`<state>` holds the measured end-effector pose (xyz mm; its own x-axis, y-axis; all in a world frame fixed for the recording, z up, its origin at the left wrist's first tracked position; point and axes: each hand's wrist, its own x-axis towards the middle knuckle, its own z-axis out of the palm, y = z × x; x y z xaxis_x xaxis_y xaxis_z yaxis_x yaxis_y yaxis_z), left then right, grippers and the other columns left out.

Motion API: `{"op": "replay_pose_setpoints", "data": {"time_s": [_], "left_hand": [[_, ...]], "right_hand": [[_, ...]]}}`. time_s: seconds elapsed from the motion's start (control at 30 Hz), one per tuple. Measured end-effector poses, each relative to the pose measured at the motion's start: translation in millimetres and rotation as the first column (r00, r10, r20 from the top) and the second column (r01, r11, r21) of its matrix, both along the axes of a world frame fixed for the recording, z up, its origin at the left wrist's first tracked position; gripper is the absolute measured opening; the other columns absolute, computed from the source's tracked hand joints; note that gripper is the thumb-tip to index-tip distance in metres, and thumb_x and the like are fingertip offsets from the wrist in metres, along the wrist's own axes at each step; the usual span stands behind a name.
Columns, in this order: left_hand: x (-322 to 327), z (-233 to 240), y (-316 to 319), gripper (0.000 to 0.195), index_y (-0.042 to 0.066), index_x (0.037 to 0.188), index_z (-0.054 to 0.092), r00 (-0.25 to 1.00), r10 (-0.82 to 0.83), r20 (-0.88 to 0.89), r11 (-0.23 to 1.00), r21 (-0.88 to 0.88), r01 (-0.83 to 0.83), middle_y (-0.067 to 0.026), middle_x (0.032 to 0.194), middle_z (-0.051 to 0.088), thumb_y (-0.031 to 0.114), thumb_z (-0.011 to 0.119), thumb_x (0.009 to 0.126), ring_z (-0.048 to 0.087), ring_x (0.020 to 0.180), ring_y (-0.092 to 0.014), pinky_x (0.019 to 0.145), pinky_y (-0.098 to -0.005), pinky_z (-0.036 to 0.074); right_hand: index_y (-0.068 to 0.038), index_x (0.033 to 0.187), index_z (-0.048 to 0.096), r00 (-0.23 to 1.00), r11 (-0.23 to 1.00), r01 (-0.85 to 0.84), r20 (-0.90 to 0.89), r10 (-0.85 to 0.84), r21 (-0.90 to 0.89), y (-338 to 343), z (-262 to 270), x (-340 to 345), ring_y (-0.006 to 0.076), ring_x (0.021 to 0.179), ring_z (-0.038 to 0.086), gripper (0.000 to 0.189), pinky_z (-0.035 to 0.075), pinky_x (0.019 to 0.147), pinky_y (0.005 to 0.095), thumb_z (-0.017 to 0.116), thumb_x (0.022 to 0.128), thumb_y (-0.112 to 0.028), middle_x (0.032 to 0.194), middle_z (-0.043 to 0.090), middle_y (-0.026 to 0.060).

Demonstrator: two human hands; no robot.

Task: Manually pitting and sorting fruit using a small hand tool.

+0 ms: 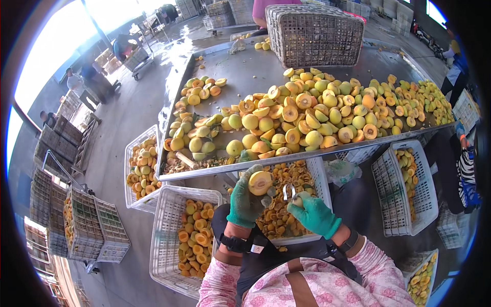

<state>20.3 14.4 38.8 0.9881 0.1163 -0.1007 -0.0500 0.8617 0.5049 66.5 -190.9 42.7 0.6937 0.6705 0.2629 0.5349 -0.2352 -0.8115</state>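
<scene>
My left hand (243, 201), in a green work glove, holds a halved yellow peach (260, 182) with its cut face turned up. In my right hand (316, 215), gloved alike, is a pitting tool with a looped metal blade (289, 192). The blade stands apart from the fruit, a little to its right. Below both hands, a white plastic crate (321, 180) holds many small orange-brown cut pieces (285, 217). Just beyond, a heap of halved and whole-looking peaches (307, 111) covers much of a metal-topped table (245, 78).
An upturned grey crate (314, 36) stands on the table. A wooden-handled tool (185, 160) lies near its front left corner. Crates of peach halves stand left (159, 238) and right (424, 192). A co-worker's arm (463, 142) shows at right. Stacked crates (86, 226) and other people are farther off.
</scene>
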Motion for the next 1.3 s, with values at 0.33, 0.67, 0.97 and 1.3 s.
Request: {"op": "replay_pose_setpoints", "data": {"time_s": [0.33, 0.67, 0.97, 1.3], "left_hand": [[-19.0, 0.8, -49.1, 0.049, 0.003, 0.112, 0.055, 0.943, 0.227, -0.242, 0.960, -0.111, -0.259, -0.0130, 0.101, 0.060, 0.046, 0.050, 0.090, 0.057, 0.094, -0.027, 0.084, -0.0395, 0.047], [-21.8, -12.5, -63.1, 0.039, 0.004, 0.115, 0.053, 0.931, 0.297, -0.212, 0.954, 0.021, -0.299, -0.0107, 0.102, 0.060, 0.036, 0.045, 0.095, 0.059, 0.094, -0.022, 0.083, -0.0341, 0.049], [-22.1, -16.9, -65.5, 0.030, 0.003, 0.103, 0.059, 0.886, 0.463, -0.018, 0.672, 0.660, -0.337, -0.0053, 0.094, 0.059, 0.029, 0.046, 0.096, 0.054, 0.087, -0.011, 0.076, -0.0268, 0.046], [-13.9, -29.4, -42.0, 0.025, 0.000, 0.091, 0.063, 0.937, 0.346, -0.042, 0.661, 0.720, -0.212, -0.0022, 0.069, 0.060, 0.023, 0.051, 0.092, 0.053, 0.058, -0.007, 0.054, -0.0203, 0.042]], "right_hand": [[-0.004, 0.084, 0.051, 0.993, 0.991, 0.062, 0.104, -0.050, -0.116, 12.9, 8.5, -28.5, 0.0336, 0.060, 0.062, 0.027, 0.047, 0.051, 0.0431, 0.064, 0.083, -0.028, 0.066, 0.063, 0.0107], [-0.005, 0.084, 0.049, 0.992, 0.971, 0.104, 0.094, -0.086, -0.216, 15.0, -3.5, -32.2, 0.0364, 0.058, 0.060, 0.030, 0.046, 0.050, 0.0465, 0.061, 0.084, -0.032, 0.062, 0.060, 0.0145], [-0.002, 0.085, 0.049, 0.993, 0.968, 0.020, 0.121, 0.011, -0.251, 12.4, -9.8, -26.9, 0.0364, 0.062, 0.061, 0.025, 0.047, 0.052, 0.0427, 0.064, 0.083, -0.022, 0.064, 0.060, 0.0142], [0.001, 0.092, 0.057, 0.929, 0.961, -0.253, -0.306, 0.209, -0.112, 13.8, -1.9, -19.0, 0.0312, 0.066, 0.061, 0.028, 0.045, 0.057, 0.0400, 0.057, 0.089, -0.027, 0.072, 0.060, 0.0183]]}}
